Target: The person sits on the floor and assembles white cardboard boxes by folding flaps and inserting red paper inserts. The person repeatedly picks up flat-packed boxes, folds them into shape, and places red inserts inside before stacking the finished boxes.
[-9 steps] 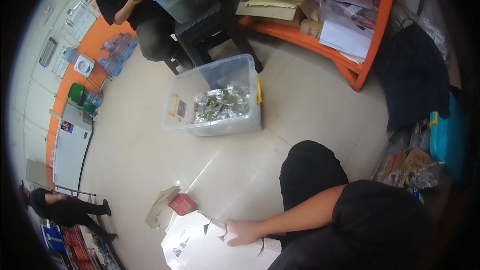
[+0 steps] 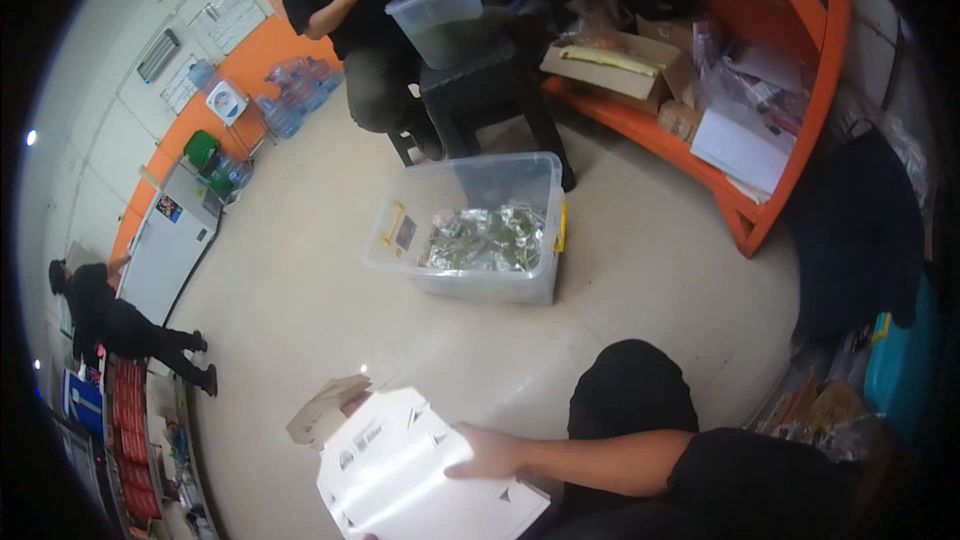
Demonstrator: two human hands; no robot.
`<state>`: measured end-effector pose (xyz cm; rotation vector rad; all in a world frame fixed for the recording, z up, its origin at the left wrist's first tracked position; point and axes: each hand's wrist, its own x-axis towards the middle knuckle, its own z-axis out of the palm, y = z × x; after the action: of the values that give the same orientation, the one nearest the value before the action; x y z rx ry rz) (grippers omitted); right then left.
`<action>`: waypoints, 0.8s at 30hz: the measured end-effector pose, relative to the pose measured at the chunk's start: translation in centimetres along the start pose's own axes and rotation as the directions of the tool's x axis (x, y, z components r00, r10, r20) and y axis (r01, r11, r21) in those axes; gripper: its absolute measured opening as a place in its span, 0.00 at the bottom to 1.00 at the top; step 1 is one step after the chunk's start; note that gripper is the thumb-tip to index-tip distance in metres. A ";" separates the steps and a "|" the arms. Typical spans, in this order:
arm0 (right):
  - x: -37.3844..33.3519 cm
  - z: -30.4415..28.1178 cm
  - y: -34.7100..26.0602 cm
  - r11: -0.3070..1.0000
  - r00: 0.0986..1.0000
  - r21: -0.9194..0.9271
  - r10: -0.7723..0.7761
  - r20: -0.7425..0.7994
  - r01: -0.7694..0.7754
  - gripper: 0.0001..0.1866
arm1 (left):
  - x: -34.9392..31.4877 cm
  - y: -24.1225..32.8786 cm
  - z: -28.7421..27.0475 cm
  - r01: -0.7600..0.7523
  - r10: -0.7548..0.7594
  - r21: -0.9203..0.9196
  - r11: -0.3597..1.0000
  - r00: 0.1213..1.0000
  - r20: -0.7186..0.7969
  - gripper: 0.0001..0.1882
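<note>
A white cardboard box blank (image 2: 420,475) with slits and small dark printed marks lies in front of me at the bottom. My right hand (image 2: 490,452) grips its right edge, thumb over the white face and the other fingers partly hidden. Of my left hand, only what looks like a fingertip (image 2: 371,537) shows at the blank's lower edge; its other fingers are out of sight. Just beyond the blank is a brown cardboard piece (image 2: 325,410) with something red beside it, mostly covered.
A clear plastic tub (image 2: 480,285) holds silvery packets with green contents. Behind it, a seated person (image 2: 350,0) handles a small silvery packet by a clear container (image 2: 435,10) on a black stool (image 2: 475,85). An orange shelf (image 2: 640,155) stands right; another person (image 2: 125,310) stands far left.
The view has shifted, so the room sits lower and farther right. The box blank has turned and its face shows flatter, with my right hand still on its edge.
</note>
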<state>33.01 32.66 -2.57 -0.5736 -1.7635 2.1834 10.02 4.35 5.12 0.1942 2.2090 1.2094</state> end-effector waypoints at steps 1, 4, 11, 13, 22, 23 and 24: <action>0.2 -1.4 -0.7 0.998 0.999 0.065 -0.021 -0.033 0.023 0.47 | -1.2 2.6 1.2 -0.117 0.119 0.060 0.991 0.992 -0.029 0.21; 1.1 -5.0 -2.5 0.999 0.954 0.009 -0.040 -0.296 0.045 0.46 | 0.9 12.4 6.0 -0.310 0.297 0.054 0.949 0.940 0.171 0.25; 8.2 -6.5 -1.2 0.996 0.757 -0.085 -0.059 -0.650 0.005 0.46 | 11.1 22.4 11.6 -0.254 0.114 0.320 0.913 0.910 0.398 0.18; 11.5 -4.7 -0.1 0.972 0.738 -0.185 -0.021 -0.674 -0.142 0.46 | 16.5 21.1 10.0 -0.215 0.053 0.399 0.891 0.924 0.380 0.19; 38.7 7.1 16.5 0.797 0.741 -0.369 0.140 -0.656 -0.477 0.51 | 54.2 0.3 -0.7 -0.249 0.150 0.113 0.962 0.826 0.543 0.24; 41.9 8.7 20.3 0.810 0.730 -0.324 0.177 -0.660 -0.489 0.51 | 59.0 -2.3 -1.3 -0.234 0.148 0.084 0.969 0.814 0.561 0.25; 45.1 10.2 24.0 0.819 0.717 -0.277 0.214 -0.663 -0.502 0.51 | 63.2 -5.2 -2.2 -0.188 0.099 0.105 0.977 0.827 0.554 0.27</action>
<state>-10.77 38.86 -30.06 -1.6670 -1.8496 1.4740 -41.38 25.02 -25.87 0.6958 1.7948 0.9044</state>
